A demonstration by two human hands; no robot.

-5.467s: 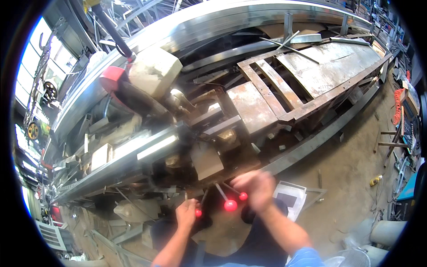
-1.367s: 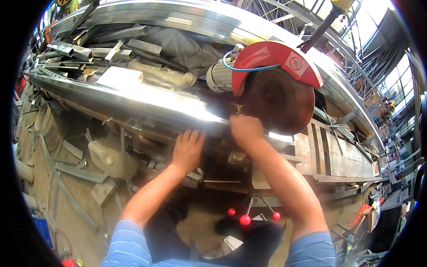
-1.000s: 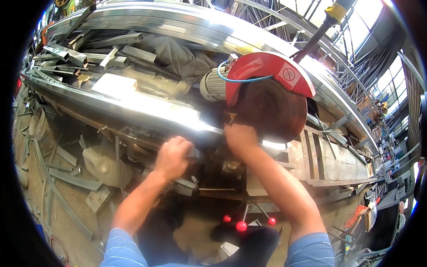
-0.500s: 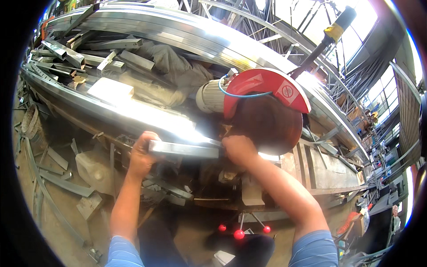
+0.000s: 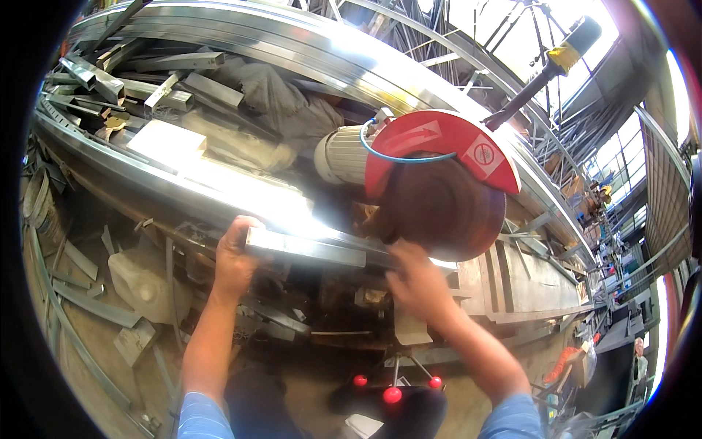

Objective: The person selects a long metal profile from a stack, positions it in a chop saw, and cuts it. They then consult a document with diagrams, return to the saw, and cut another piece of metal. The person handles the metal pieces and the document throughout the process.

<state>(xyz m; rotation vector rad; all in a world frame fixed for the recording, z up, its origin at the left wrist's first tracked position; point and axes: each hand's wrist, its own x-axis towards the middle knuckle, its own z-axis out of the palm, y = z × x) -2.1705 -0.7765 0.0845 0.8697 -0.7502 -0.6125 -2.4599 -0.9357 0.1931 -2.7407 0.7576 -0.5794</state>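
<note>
My left hand (image 5: 236,256) is closed around the left end of a short, shiny square metal tube (image 5: 311,250), held level in front of the long metal profiles. My right hand (image 5: 418,276) is just past the tube's right end, its fingers slightly blurred and apart, nothing visibly gripped. Close above it is the brown disc (image 5: 446,208) of a cut-off saw, under a red guard (image 5: 409,140). A pale ribbed motor (image 5: 342,155) sits at the guard's left, and the saw's handle (image 5: 574,45) rises to the upper right.
Tube offcuts (image 5: 201,88) lie piled at the upper left, by a bright white block (image 5: 168,140). Below the saw is a three-armed handle with red knobs (image 5: 393,395). A pale plastic container (image 5: 146,282) and metal scraps (image 5: 91,301) lie on the floor at left.
My right hand has moved slightly right and down, its fingers loosening from a closed shape. My left hand still holds the tube. The whole view has shifted a little.
</note>
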